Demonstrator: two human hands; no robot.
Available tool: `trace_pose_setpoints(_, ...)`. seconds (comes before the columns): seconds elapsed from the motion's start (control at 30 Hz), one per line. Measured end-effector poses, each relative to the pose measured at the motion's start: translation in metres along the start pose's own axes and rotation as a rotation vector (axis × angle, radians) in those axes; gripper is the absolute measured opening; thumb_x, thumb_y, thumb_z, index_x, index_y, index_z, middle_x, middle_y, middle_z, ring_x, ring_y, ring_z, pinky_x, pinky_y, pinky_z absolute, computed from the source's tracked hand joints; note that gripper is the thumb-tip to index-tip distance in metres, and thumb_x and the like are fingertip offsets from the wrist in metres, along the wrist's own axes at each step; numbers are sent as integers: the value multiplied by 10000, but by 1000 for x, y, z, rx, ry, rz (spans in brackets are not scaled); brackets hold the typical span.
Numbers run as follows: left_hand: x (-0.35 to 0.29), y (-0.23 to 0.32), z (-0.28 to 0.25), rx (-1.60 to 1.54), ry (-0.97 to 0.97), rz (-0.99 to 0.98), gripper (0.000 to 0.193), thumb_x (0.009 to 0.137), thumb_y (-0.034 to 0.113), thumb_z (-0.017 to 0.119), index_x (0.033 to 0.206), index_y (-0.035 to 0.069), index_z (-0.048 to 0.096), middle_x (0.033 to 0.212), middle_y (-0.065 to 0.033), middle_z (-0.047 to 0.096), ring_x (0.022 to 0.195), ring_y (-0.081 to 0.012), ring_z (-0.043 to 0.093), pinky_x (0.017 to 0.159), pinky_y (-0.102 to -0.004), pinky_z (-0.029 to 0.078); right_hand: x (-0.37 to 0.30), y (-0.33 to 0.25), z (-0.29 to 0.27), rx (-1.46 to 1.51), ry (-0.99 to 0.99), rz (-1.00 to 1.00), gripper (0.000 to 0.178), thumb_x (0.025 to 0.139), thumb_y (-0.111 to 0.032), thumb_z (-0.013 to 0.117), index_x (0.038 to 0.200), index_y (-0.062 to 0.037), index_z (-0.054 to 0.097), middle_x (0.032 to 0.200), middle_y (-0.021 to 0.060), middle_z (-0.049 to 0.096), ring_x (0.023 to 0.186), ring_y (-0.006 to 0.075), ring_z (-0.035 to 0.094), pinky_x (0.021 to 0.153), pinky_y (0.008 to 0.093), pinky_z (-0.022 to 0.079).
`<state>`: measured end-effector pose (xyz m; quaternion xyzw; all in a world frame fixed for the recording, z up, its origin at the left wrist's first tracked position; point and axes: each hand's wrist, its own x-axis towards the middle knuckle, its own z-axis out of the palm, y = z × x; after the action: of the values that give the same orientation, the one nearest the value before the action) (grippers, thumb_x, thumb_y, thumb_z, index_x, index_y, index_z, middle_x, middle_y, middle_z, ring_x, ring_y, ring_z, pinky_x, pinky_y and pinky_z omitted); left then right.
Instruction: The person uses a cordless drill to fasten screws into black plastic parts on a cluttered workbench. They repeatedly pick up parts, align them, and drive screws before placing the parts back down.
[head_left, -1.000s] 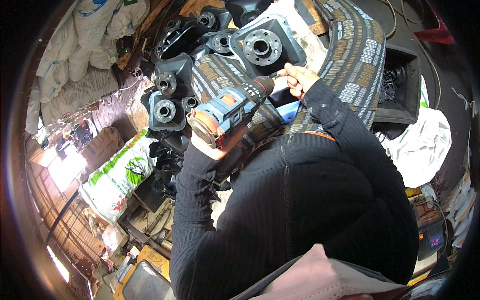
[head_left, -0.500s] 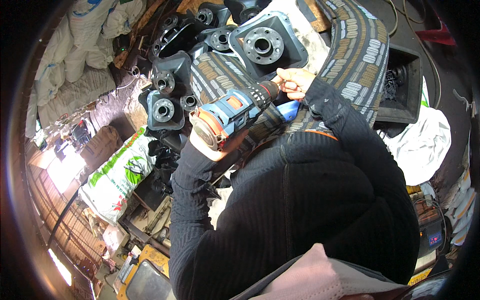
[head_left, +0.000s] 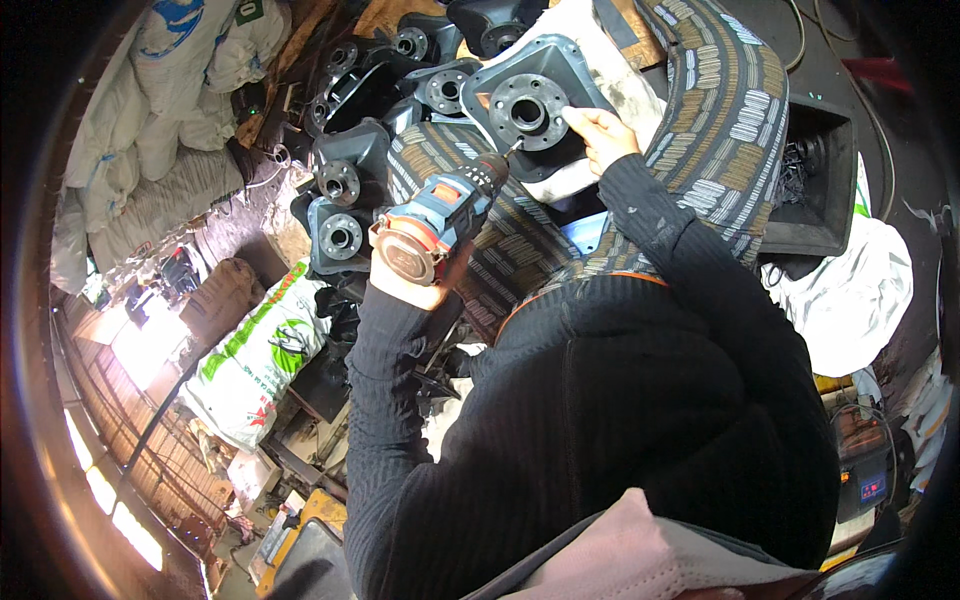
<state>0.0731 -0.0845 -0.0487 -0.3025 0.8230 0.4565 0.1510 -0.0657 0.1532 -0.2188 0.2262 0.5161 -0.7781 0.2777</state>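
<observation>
At the far left, pale woven sacks [head_left: 165,110] slump in soft, creased heaps, and lower down lies a white plastic bag with green print [head_left: 255,365]. Next to these sits a crowd of dark grey cast-metal housings [head_left: 340,205], each with a round flange and a bored centre hole, matte and slightly dusty.

The left hand [head_left: 410,285] is wrapped tight around the grip of a cordless drill [head_left: 440,215], whose body is blue plastic with an orange-red band and a round pale rear cap; its dark chuck points up and to the right, the tip meeting the flange of the housing in hand [head_left: 530,105]. That housing, a squarish grey casting with a circular bolt-holed flange and a raised rim, rests on patterned brown-and-cream fabric [head_left: 720,110] over the person's lap, at upper centre.

The right hand [head_left: 600,135] lies on the housing's right edge, fingers curled and pinched at the flange just beside the drill tip; whether they hold something small cannot be told.

Further right stands a black rectangular tray [head_left: 815,190] and crumpled white sheeting [head_left: 850,295].
</observation>
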Motion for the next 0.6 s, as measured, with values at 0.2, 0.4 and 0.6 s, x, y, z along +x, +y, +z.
trace_pose_setpoints(0.2, 0, 99, 5, 884, -217, 575, 300, 821, 187, 612, 1108, 100, 599, 1088, -104, 622, 1024, -247, 591, 878, -350, 475, 9, 12, 2, 38, -19, -74, 248, 764, -144, 735, 930, -13, 607, 797, 16, 612, 701, 71, 540, 651, 214, 439)
trace_pose_setpoints(0.4, 13, 108, 11, 1072, -443, 412, 442, 892, 307, 412, 1287, 107, 409, 1255, -78, 517, 1158, -221, 491, 993, -373, 377, 1, 0, 7, 56, -14, 15, 217, 771, -116, 725, 907, -6, 595, 773, 21, 615, 685, 64, 551, 623, 202, 442)
trace_pose_setpoints(0.6, 17, 118, 17, 577, -422, 125, 406, 905, 260, 424, 1272, 88, 405, 1183, -79, 555, 1088, -208, 530, 990, -344, 382, -4, -8, 11, 17, -18, 19, 183, 778, -102, 717, 871, 0, 597, 761, 28, 627, 659, 49, 556, 608, 193, 448)
